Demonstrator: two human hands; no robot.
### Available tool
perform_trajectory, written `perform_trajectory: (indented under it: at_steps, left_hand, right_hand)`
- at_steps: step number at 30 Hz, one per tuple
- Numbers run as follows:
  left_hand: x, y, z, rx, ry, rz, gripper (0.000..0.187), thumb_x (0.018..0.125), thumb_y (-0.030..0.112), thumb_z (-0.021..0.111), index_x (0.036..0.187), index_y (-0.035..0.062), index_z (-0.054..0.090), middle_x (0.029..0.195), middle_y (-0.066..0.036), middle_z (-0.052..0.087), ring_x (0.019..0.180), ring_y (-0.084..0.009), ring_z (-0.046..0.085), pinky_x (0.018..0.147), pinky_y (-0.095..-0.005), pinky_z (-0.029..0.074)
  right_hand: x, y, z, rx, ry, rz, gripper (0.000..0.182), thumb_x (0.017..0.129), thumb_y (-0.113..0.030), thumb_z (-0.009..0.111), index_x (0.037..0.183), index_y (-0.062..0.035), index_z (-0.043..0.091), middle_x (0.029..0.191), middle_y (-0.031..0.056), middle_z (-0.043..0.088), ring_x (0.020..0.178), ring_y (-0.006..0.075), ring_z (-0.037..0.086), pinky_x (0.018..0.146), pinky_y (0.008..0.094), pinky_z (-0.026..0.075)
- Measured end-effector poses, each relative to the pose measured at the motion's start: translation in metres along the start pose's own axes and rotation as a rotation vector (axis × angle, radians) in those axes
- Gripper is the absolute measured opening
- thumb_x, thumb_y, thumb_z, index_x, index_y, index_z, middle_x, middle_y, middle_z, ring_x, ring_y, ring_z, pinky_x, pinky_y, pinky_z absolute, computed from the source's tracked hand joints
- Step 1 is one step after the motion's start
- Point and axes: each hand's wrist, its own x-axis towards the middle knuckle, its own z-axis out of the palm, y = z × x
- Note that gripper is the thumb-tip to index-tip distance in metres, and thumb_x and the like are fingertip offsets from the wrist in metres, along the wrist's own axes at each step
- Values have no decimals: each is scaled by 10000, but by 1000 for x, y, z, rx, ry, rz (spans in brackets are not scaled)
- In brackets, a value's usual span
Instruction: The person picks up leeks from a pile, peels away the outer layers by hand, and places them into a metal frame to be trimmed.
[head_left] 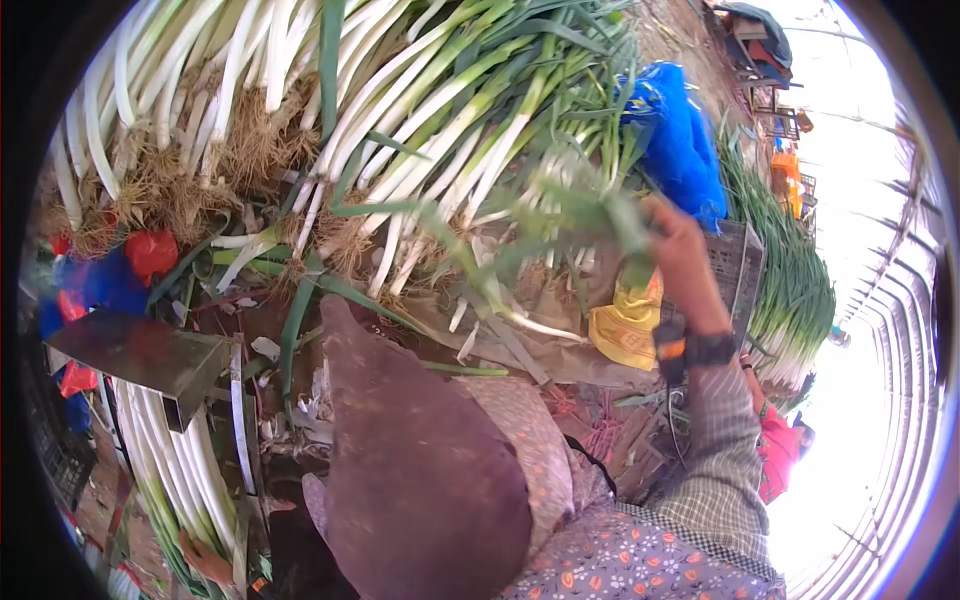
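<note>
My right hand (pixel 683 262), wearing a dark wrist device, is raised at the right. Its fingers are closed around the green leaves of a leek (pixel 470 265), which is smeared by motion. Beneath that hand lies a yellow plastic bag (pixel 628 325). At the lower left, my left hand (pixel 205 560) is partly visible, its fingers against a bundle of leeks (pixel 175 450) in a metal rack (pixel 150 350). A large heap of leeks (pixel 430 130) with roots on spreads across the top, the white stems pointing towards me.
A blue mesh bag (pixel 675 140) and a dark crate (pixel 738 265) stand at the right, beside another leek pile (pixel 785 270). Someone in red (pixel 780 450) is farther right. My covered knee (pixel 415 460) fills the lower middle. Red plastic (pixel 150 255) lies at left.
</note>
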Motion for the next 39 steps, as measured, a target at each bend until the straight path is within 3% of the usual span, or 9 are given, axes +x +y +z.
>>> perform_trajectory:
  at_steps: [6,8,11,15,20,24,32,36,39]
  left_hand:
    - [-6,-6,3,-21,-18,-66,350,974,152,406,1295,127,541,1175,-195,540,984,-362,474,883,-455,362]
    - [1,-23,11,-31,-9,-27,355,966,158,422,1299,142,542,1115,-203,534,961,-365,480,869,-449,373]
    - [1,-31,7,-49,3,-44,391,933,177,457,1317,171,534,1011,-199,516,930,-360,494,834,-445,393]
    - [7,-33,17,-72,33,10,421,905,184,466,1320,170,537,960,-192,500,900,-357,493,824,-438,397]
    - [7,-41,17,-14,24,39,419,902,157,485,1317,172,541,1002,-209,526,944,-365,497,870,-439,393]
    - [8,-37,23,20,88,-57,427,896,116,489,1319,153,538,1050,-206,542,989,-372,504,904,-427,392]
    - [-3,6,-1,2,14,-118,389,898,87,481,1282,70,548,1232,-174,582,1119,-342,511,981,-421,364]
    - [-3,-12,4,-5,41,43,396,928,132,440,1310,56,515,1204,-194,532,1087,-360,477,956,-434,352]
    - [-3,-8,0,-19,-61,-81,418,917,123,441,1324,45,498,1236,-215,515,1114,-358,452,963,-419,345]
  right_hand:
    - [10,70,-37,-436,258,-343,592,723,-103,678,1285,-45,504,1064,71,618,877,124,592,740,280,489]
    - [-21,79,-16,-295,228,-215,717,708,-124,694,1369,-86,419,1255,158,559,1062,233,590,900,343,465]
    - [-42,129,-12,-418,206,-240,633,717,-138,682,1315,-96,477,1181,169,605,1005,291,614,870,373,478]
    - [-74,90,14,-711,-869,322,446,759,-279,648,1135,-43,606,1049,193,648,1008,343,613,860,424,478]
    - [-28,190,63,-586,-461,-80,400,823,-375,599,1029,-36,653,960,220,654,862,390,627,791,438,486]
    - [84,220,63,-369,123,140,533,692,-257,687,1134,13,561,981,270,642,951,382,630,823,408,489]
    - [183,246,81,-465,52,427,683,612,-229,749,1204,14,510,1113,235,623,1061,361,597,895,408,474]
    - [136,206,66,-239,65,246,381,690,-241,715,973,-4,621,901,204,664,857,340,637,756,408,480]
    - [102,166,22,-302,200,54,358,775,-202,655,1103,-59,625,1003,196,655,924,297,629,796,379,476]
